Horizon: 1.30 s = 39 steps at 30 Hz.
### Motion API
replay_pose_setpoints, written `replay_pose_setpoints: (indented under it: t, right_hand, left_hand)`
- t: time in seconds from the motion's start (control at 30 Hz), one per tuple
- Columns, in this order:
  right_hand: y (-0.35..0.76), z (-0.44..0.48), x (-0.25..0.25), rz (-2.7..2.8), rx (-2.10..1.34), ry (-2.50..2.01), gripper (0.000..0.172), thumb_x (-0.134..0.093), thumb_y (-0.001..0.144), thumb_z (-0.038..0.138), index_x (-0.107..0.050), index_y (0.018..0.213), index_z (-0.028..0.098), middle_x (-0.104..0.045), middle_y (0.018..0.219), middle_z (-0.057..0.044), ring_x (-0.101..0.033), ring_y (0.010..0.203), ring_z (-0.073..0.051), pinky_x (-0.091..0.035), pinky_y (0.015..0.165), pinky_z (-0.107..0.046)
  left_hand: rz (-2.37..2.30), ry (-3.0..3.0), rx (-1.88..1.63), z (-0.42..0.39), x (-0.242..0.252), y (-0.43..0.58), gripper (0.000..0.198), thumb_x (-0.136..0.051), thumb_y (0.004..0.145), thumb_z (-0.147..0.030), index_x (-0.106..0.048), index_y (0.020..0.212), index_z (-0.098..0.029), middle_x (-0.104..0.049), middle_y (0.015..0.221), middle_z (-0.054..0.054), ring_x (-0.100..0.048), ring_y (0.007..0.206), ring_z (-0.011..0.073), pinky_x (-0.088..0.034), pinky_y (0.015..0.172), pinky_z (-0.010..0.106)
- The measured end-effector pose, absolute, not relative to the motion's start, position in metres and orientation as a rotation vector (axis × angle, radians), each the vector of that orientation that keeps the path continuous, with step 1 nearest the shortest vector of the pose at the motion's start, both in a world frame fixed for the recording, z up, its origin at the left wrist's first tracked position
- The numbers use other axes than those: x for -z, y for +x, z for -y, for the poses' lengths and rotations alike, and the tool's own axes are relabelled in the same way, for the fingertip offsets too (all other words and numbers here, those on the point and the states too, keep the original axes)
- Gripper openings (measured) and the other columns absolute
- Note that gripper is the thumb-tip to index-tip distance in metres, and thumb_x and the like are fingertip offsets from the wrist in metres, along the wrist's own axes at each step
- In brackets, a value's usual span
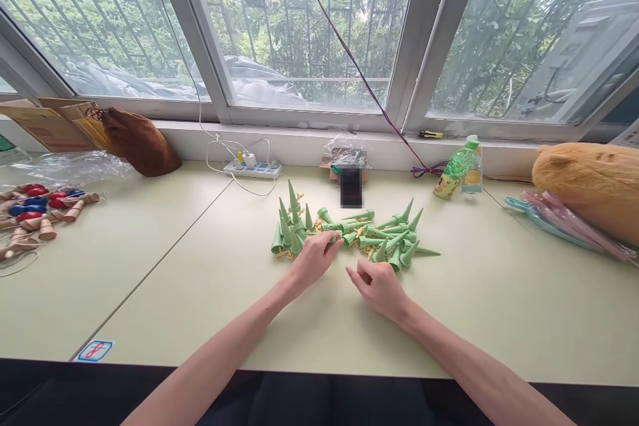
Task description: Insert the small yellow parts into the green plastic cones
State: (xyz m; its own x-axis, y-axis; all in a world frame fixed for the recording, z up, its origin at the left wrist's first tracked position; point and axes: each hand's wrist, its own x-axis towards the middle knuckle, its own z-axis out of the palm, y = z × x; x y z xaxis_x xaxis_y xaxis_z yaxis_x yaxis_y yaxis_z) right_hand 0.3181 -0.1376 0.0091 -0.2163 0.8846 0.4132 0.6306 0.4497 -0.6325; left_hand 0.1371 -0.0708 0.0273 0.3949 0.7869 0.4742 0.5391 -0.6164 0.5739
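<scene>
A heap of green plastic cone-shaped spikes (394,237) lies mid-table, with small yellow plastic pieces (359,233) scattered among them. Several spikes (290,213) stand point-up in a cluster on the left. My left hand (314,257) is at the front of the heap, its fingers closed around a green spike (333,238) that is mostly hidden by them. Just right of it, my right hand (378,283) hovers close to the table in front of the heap. One finger stretches toward the left while the others curl loosely, and no object shows in it.
Behind the heap are a dark blurred object (351,188) and a power strip (253,168). A green bottle (452,170) and a plush toy (589,183) lie to the right. Wooden toys with red and blue balls (37,210) and a brown pouch (142,141) occupy the left.
</scene>
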Motion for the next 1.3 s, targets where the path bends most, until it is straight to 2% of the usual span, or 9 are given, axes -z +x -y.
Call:
replay_pose_setpoints:
  t: [0.1, 0.23, 0.33, 0.47, 0.73, 0.93, 1.1, 1.3]
  right_hand:
    - [0.320, 0.138, -0.008, 1.961, -0.199, -1.421, 0.036, -0.045, 0.097, 0.029, -0.048, 0.063, 0.018, -0.044, 0.049, 0.005, -0.037, 0.043, -0.009, -0.025, 0.050, -0.023]
    - [0.322, 0.138, -0.008, 1.992, 0.019, -1.621, 0.024, -0.043, 0.099, 0.022, -0.065, 0.090, 0.014, -0.057, 0.051, 0.002, -0.053, 0.044, -0.013, -0.027, 0.050, -0.023]
    - [0.322, 0.138, -0.011, 2.023, 0.117, -1.770, 0.022, -0.047, 0.098, 0.021, -0.065, 0.106, 0.013, -0.064, 0.055, -0.001, -0.060, 0.048, -0.017, -0.028, 0.050, -0.025]
    - [0.321, 0.137, -0.017, 2.049, 0.163, -1.974, 0.023, -0.051, 0.096, 0.021, -0.063, 0.115, 0.014, -0.069, 0.061, -0.004, -0.067, 0.056, -0.021, -0.030, 0.050, -0.026]
    - [0.321, 0.134, -0.022, 2.095, 0.123, -2.139, 0.021, -0.049, 0.098, 0.019, -0.061, 0.115, 0.015, -0.072, 0.068, -0.007, -0.071, 0.064, -0.025, -0.035, 0.053, -0.026]
    - [0.321, 0.135, -0.024, 2.107, 0.089, -2.133, 0.020, -0.050, 0.097, 0.017, -0.061, 0.112, 0.014, -0.072, 0.069, -0.010, -0.071, 0.064, -0.026, -0.035, 0.052, -0.028]
    - [0.322, 0.135, -0.023, 2.109, 0.050, -2.089, 0.016, -0.050, 0.096, 0.018, -0.062, 0.106, 0.015, -0.072, 0.069, -0.010, -0.071, 0.064, -0.026, -0.035, 0.053, -0.028]
    - [0.323, 0.134, -0.020, 2.127, 0.024, -2.034, 0.015, -0.049, 0.096, 0.019, -0.064, 0.101, 0.016, -0.071, 0.067, -0.008, -0.069, 0.062, -0.024, -0.028, 0.051, -0.028]
  left_hand:
    - [-1.135, 2.246, -1.090, 0.072, -0.028, 0.138, 0.022, -0.051, 0.098, -0.033, -0.065, 0.093, -0.016, -0.061, 0.066, -0.001, -0.047, 0.054, 0.0109, -0.042, 0.058, 0.023]
    - [-1.121, 2.179, -1.103, 0.076, -0.027, 0.141, 0.026, -0.052, 0.097, -0.036, -0.065, 0.089, -0.016, -0.052, 0.059, -0.004, -0.040, 0.051, 0.0093, -0.038, 0.054, 0.022]
    - [-1.110, 2.162, -1.063, 0.081, -0.027, 0.144, 0.026, -0.052, 0.097, -0.036, -0.065, 0.086, -0.016, -0.049, 0.057, -0.005, -0.037, 0.049, 0.0086, -0.036, 0.052, 0.022]
    - [-1.106, 2.170, -0.994, 0.088, -0.027, 0.148, 0.025, -0.051, 0.097, -0.035, -0.064, 0.086, -0.016, -0.052, 0.059, -0.005, -0.039, 0.050, 0.0087, -0.036, 0.052, 0.021]
    - [-1.091, 2.220, -1.046, 0.087, -0.027, 0.148, 0.022, -0.051, 0.098, -0.035, -0.063, 0.094, -0.017, -0.059, 0.069, -0.001, -0.050, 0.055, 0.0106, -0.044, 0.057, 0.023]
    - [-1.114, 2.311, -1.087, 0.088, -0.027, 0.146, 0.020, -0.053, 0.097, -0.035, -0.061, 0.091, -0.018, -0.065, 0.082, 0.002, -0.051, 0.053, 0.0096, -0.046, 0.061, 0.026]
    - [-1.121, 2.340, -1.086, 0.087, -0.029, 0.145, 0.017, -0.054, 0.096, -0.033, -0.060, 0.089, -0.019, -0.063, 0.074, 0.000, -0.052, 0.055, 0.0116, -0.046, 0.061, 0.026]
    - [-1.136, 2.335, -1.033, 0.088, -0.032, 0.146, 0.024, -0.051, 0.097, -0.032, -0.060, 0.081, -0.018, -0.062, 0.069, 0.001, -0.055, 0.058, 0.0136, -0.044, 0.060, 0.026]
